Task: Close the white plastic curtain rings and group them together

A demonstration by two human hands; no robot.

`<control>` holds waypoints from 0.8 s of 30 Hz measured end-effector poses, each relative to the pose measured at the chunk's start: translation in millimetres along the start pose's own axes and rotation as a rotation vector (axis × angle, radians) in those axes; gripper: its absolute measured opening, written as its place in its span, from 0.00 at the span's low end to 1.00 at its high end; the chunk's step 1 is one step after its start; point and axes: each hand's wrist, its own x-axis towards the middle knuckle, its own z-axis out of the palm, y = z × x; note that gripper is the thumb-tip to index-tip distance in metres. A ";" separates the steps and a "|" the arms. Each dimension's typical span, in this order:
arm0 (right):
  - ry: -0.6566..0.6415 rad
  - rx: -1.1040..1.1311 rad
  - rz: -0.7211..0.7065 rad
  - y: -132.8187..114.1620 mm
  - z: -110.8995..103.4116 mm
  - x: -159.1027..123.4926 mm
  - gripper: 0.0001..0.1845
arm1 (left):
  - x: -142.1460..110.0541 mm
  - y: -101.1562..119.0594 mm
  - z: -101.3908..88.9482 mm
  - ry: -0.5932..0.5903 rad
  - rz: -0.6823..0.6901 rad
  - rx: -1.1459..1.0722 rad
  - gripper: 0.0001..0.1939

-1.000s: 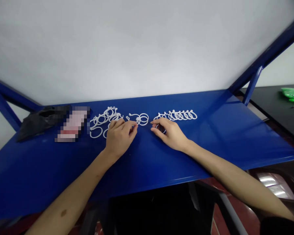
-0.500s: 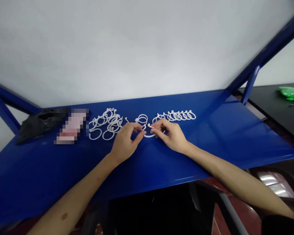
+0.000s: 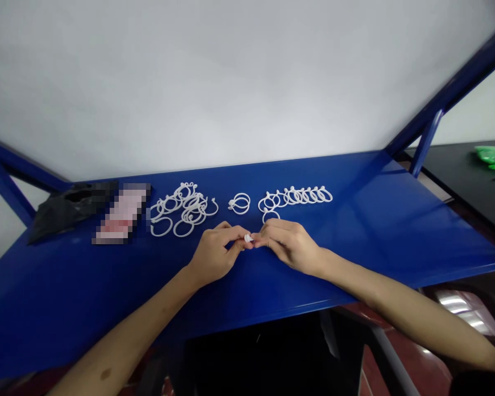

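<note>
Two hands meet over a blue steel shelf (image 3: 346, 231); left hand (image 3: 213, 256) and right hand (image 3: 291, 246) press together at the fingertips, pinching a small white plastic piece (image 3: 247, 238), its full shape hidden by the fingers; the pinch sits nearer the person than the white plastic rings, apparently to keep the piece from catching on them; behind lie a tangled heap (image 3: 181, 212) at left, a loose pair (image 3: 239, 203) mid-shelf, an overlapping row (image 3: 297, 194) at right

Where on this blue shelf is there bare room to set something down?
The widest patch is the shelf right of the ring row. Another lies in front of the ring pile, left of the left hand. That pile and the space between the hands are crowded.
</note>
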 end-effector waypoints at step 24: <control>0.214 -0.415 0.450 30.4 -41.0 7.1 0.06 | 13.4 -31.4 7.9 0.124 0.031 0.393 0.16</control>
